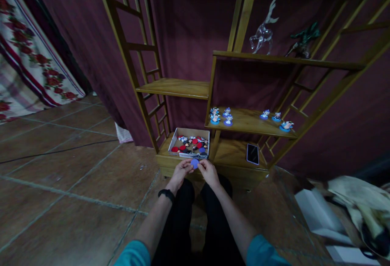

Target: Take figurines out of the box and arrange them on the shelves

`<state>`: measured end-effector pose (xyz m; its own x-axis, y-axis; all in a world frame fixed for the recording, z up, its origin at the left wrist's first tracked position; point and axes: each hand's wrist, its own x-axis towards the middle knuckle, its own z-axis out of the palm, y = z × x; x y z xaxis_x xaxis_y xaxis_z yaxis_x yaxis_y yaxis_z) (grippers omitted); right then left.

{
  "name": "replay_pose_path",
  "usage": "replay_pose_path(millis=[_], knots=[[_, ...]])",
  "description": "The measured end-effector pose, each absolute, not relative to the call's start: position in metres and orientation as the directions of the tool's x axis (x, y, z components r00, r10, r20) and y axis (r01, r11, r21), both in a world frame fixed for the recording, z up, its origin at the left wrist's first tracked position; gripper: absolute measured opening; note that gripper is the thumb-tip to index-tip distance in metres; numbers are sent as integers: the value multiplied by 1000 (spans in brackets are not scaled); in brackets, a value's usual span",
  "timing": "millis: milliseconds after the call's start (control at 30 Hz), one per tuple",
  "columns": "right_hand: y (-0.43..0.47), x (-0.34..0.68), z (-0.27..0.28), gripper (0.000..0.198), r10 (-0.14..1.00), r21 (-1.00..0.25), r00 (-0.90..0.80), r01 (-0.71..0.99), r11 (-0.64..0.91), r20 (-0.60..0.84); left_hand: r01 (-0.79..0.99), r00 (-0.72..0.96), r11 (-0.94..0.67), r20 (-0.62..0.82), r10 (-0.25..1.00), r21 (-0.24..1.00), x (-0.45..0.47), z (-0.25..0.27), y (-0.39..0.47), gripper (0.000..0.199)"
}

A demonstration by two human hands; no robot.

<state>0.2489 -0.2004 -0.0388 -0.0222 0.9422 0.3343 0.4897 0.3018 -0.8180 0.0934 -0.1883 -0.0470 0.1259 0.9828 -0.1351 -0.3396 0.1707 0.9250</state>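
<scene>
Between my hands is a small round purple disc point(194, 163), like the bases under the shelf figurines. My left hand point(182, 169) pinches it from the left, and my right hand point(208, 169) pinches it from the right. Whether a figurine is attached to the disc cannot be made out. Just beyond my fingers, a shallow cardboard box point(173, 141) sits on the bottom shelf, filled with several small figurines and red, purple and dark discs. On the middle shelf several figurines stand on purple or blue bases, some at the left point(228, 120) and others at the right point(265, 114).
A wooden display shelf point(179, 87) stands against a dark red curtain. A phone point(252, 154) lies on the bottom shelf at right. Up top are a clear deer figure point(262, 34) and a dark green statue point(305, 40). White boxes point(319, 213) and cloth point(359, 193) lie at right.
</scene>
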Motion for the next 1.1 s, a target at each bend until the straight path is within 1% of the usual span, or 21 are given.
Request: replay_pose_path(millis=[167, 467, 767, 967, 1100], knots=[[-199, 249, -41, 17, 952, -835, -39, 469, 286, 304, -372, 143, 178, -133, 981, 911, 94, -44, -191, 38], [-198, 251, -41, 18, 925, -825, -82, 428, 370, 372, -427, 179, 207, -143, 973, 880, 94, -35, -194, 40], [-199, 249, -41, 20, 921, -810, -88, 451, 376, 379, -484, 144, 150, -91, 985, 862, 94, -32, -196, 20], [-197, 247, -43, 21, 944, -847, -75, 422, 323, 322, -438, 52, 63, -45, 998, 897, 94, -40, -193, 23], [-198, 247, -42, 24, 949, -857, -75, 412, 310, 307, -436, 27, 37, -28, 999, 899, 96, -42, -191, 31]])
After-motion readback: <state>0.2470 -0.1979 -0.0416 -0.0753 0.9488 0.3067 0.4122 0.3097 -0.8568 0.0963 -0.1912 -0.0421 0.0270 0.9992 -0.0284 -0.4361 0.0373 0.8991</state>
